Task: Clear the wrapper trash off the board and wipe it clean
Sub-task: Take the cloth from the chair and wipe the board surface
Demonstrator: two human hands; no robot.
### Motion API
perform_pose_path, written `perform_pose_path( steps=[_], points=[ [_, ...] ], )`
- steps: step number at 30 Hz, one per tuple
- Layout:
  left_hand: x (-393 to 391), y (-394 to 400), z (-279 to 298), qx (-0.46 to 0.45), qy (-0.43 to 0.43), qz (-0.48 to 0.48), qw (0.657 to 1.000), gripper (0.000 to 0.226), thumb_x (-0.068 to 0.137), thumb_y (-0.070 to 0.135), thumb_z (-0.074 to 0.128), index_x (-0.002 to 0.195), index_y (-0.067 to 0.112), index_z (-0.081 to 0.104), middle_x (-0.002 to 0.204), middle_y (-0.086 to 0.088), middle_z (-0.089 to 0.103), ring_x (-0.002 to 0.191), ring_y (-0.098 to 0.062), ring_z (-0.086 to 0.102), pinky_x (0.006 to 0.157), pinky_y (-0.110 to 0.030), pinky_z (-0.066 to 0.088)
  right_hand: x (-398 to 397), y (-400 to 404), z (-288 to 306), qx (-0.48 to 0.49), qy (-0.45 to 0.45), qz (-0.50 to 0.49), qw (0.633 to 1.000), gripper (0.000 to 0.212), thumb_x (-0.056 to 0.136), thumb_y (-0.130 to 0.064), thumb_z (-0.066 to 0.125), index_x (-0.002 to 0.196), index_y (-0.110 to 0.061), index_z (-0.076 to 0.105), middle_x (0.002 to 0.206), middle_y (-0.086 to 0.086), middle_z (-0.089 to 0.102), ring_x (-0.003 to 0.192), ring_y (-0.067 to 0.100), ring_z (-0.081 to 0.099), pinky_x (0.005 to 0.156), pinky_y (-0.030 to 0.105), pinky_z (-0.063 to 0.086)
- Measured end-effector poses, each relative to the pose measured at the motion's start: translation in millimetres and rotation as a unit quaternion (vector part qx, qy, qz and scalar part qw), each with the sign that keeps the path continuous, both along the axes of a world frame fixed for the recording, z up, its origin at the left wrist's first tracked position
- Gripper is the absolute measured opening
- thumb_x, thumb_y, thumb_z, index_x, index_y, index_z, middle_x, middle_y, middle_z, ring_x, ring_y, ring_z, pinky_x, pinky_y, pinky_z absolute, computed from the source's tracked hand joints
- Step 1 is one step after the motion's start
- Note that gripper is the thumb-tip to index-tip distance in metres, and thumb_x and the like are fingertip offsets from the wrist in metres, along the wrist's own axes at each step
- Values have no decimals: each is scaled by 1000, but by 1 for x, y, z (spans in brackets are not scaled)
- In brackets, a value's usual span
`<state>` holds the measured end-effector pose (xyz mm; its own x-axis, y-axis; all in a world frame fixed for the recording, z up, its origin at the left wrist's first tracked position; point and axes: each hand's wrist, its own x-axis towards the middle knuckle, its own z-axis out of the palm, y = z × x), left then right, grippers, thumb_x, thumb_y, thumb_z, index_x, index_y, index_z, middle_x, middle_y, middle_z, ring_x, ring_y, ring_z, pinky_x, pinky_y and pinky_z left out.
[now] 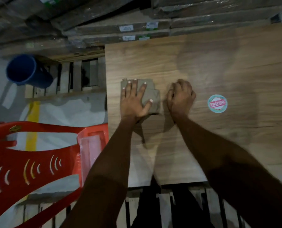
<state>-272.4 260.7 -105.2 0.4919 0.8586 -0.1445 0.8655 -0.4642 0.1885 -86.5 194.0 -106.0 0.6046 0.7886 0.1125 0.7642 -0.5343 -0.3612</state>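
Item, wiping step: my left hand (133,99), grip spread flat, presses the folded cloth (151,94) on the board (203,63); right hand (180,96) curled closed (contents unseen); next, I judge, sweep toward the round sticker (217,103).

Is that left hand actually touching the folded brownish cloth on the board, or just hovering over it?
Touching. In the head view the left hand lies flat on the folded cloth, fingers spread across its top with no gap showing, pressing it onto the wooden board.
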Motion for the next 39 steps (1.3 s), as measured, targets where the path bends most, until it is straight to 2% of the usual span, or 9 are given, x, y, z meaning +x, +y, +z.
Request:
perform_pose_path(
  steps=[4,7,10,14,21,26,29,34,39],
  points=[
    [-24,16,6,1,22,51,998,85,89,69,19,164,30,18,172,-12,11,159,-34,5,128,-51,4,-28,-75,-5,-79,-6,18,997,54,100,-43,43,151,-26,48,165,4,38,153,33,32,114,47,33],
    [-34,5,4,-5,16,66,998,83,92,68,22,165,30,14,172,-13,7,159,-35,3,128,-53,3,-42,-104,-7,-132,-18,23,991,60,103,-49,34,160,-29,35,170,6,27,156,35,24,121,50,26],
    [-32,-31,0,8,11,34,999,82,92,66,30,163,28,22,171,-16,14,157,-39,11,126,-56,10,-42,-102,-3,-140,-19,19,990,61,102,-50,35,160,-30,34,171,6,24,157,36,22,121,50,25],
    [-48,-53,0,-5,15,-24,1000,80,93,66,34,164,31,20,172,-13,12,158,-36,9,127,-54,10,-42,-104,-2,-141,-10,27,990,62,103,-50,31,162,-30,30,173,6,19,158,36,19,121,51,24],
    [-64,-36,1,2,34,72,997,80,95,66,31,164,30,14,172,-14,7,158,-38,5,126,-58,9,-42,-101,-2,-128,-18,13,992,61,101,-50,36,158,-29,38,170,6,26,156,36,24,121,51,26],
    [-32,-90,1,-6,14,-16,1000,82,93,65,36,164,30,16,172,-14,8,159,-36,4,127,-56,5,-42,-101,-3,-126,-18,11,992,62,99,-50,39,158,-29,37,170,7,28,156,36,26,120,51,26],
    [-43,-94,-2,-6,6,-41,999,81,94,66,40,164,30,17,172,-12,9,159,-35,6,127,-56,9,-42,-101,-3,-131,-20,17,991,62,100,-50,39,158,-29,37,170,7,27,156,36,25,119,52,27],
    [-88,-83,-1,-17,18,29,999,80,96,67,35,165,33,11,173,-10,1,160,-33,-2,128,-54,3,-41,-101,-3,-135,-19,18,991,61,100,-49,40,158,-28,37,170,8,26,155,37,25,118,53,28],
    [-72,-106,3,-22,37,49,998,84,94,67,37,165,31,10,173,-14,1,159,-37,-2,127,-56,4,-41,-101,-4,-130,-16,16,991,61,100,-48,41,157,-27,38,170,9,27,155,38,26,118,54,29]
  ],
)
